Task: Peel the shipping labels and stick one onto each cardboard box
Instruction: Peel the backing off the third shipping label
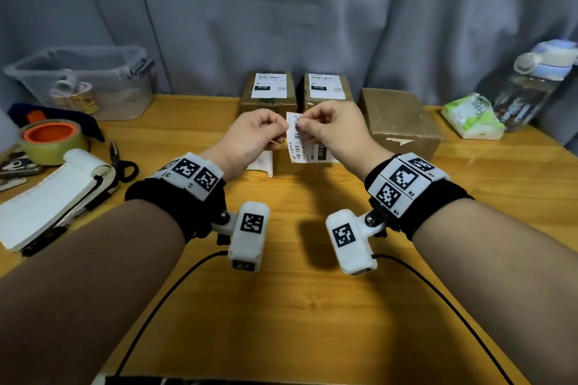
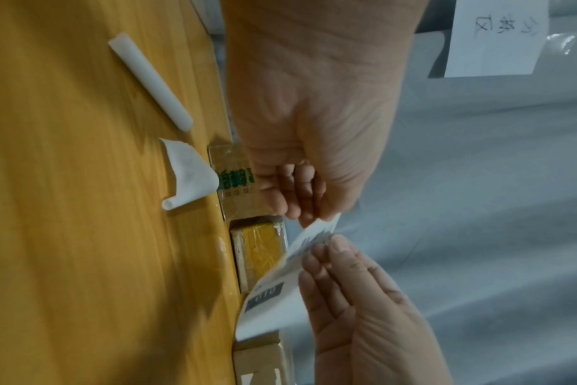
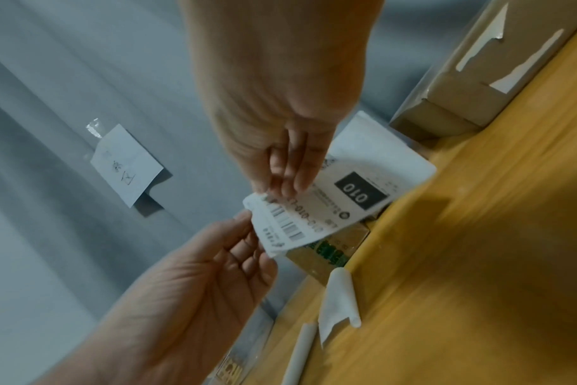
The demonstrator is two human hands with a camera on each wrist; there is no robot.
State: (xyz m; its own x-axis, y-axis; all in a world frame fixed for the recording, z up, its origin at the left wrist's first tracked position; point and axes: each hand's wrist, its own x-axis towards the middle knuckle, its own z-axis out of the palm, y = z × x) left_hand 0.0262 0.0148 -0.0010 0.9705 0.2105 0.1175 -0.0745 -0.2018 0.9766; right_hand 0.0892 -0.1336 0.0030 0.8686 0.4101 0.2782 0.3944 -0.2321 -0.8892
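Shipping label [image 1: 297,142] pinched between left hand [image 1: 250,137] and right hand [image 1: 336,131]; three cardboard boxes [image 1: 398,119], two labelled.

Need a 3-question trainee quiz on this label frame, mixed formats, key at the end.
1. True or false: all three cardboard boxes already carry a label.
2. Which box is bare? A) left box B) middle box C) right box
3. Fill in: both the left hand and the right hand pinch the ____.

Key: 1 false; 2 C; 3 label.
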